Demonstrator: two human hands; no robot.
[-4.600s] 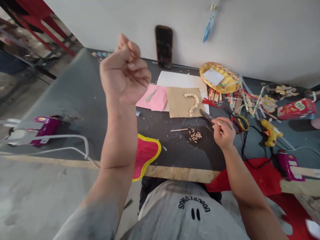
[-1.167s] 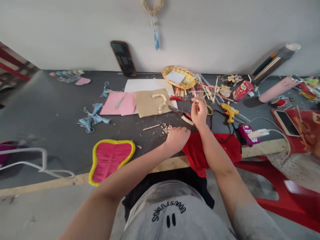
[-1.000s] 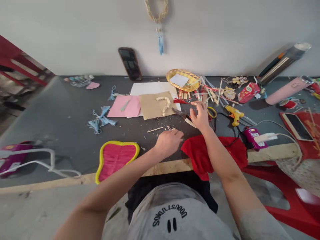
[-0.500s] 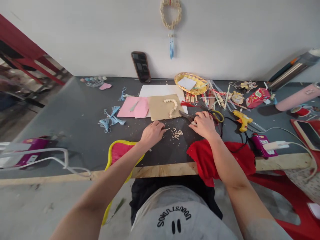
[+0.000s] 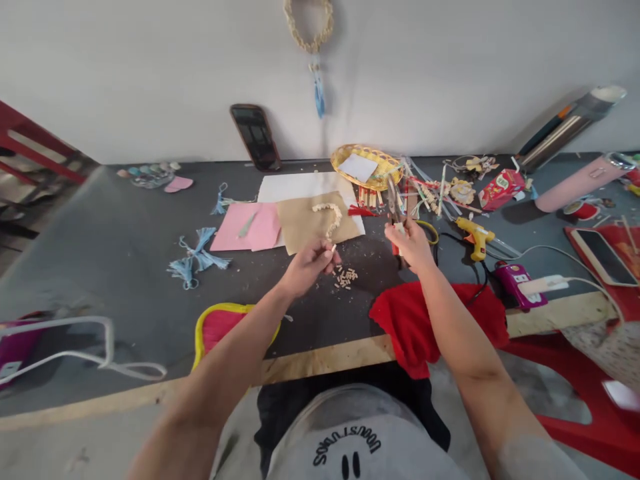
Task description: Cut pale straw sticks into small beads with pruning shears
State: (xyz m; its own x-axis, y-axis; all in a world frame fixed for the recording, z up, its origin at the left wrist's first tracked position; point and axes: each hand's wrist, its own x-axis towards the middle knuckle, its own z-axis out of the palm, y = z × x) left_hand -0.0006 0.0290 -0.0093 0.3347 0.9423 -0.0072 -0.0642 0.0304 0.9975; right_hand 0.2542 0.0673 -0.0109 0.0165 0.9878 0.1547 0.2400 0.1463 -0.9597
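Note:
My left hand (image 5: 306, 268) pinches a short pale stick (image 5: 334, 249) between thumb and fingers, with one tip poking out. Just below it lies a small pile of cut pale stick pieces (image 5: 345, 277) on the dark tabletop. A pair of pliers (image 5: 394, 200) with red on the handles is gripped in my right hand (image 5: 414, 245), its jaws pointing up and away from me. Beyond my left hand, a curved row of pale pieces (image 5: 336, 215) rests on a sheet of brown paper (image 5: 295, 217).
Pink paper (image 5: 227, 230) and blue tassels (image 5: 199, 250) lie left. A yellow basket (image 5: 345, 160) stands at the back, near sticks and a red drink carton (image 5: 501, 189). To the right are a yellow glue gun (image 5: 473, 235), a power strip (image 5: 517, 283) and red cloth (image 5: 435, 313).
My right hand has lifted the pliers off the table and turned their jaws upward. My left hand has turned, bringing the stick's tip up. The view has shifted slightly to the right.

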